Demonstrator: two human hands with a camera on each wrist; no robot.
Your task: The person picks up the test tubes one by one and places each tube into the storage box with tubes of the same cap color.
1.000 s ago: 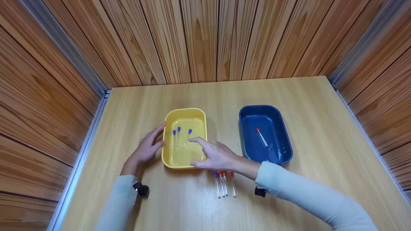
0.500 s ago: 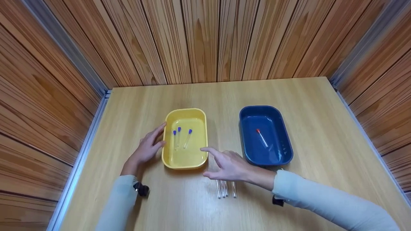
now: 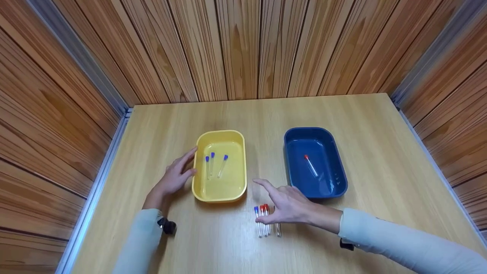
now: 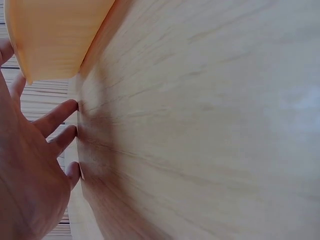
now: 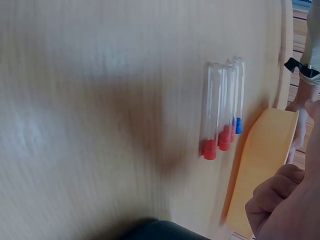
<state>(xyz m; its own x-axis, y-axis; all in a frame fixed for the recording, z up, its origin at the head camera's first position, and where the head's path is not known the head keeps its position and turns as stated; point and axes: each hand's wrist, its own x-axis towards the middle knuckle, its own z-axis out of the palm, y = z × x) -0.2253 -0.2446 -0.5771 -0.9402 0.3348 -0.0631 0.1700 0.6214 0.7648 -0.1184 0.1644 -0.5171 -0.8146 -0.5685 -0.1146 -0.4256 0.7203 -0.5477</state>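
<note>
My left hand [image 3: 176,177] touches the left rim of the yellow tray [image 3: 218,197], its fingers loosely extended. In the left wrist view the other fingers [image 4: 62,112] reach down to the tabletop. My right hand [image 3: 289,204] hovers empty over the table, thumb and index finger spread apart, just above a row of clear test tubes [image 3: 260,230]. One of these has a blue cap [image 5: 238,125], the others red caps [image 5: 209,150]; in the head view the hand partly hides them. Inside the yellow tray lie three blue-capped test tubes [image 3: 222,166].
To the right stands a dark blue tray [image 3: 338,161] holding one red-capped test tube [image 3: 311,166]. Its near edge is close to my right hand. Wood-plank walls [image 3: 243,49] enclose the table [image 3: 213,247] at the back and sides.
My right hand has moved from over the yellow tray rightward and toward me, to above the test tubes on the table. My left hand has stayed at the tray's rim.
</note>
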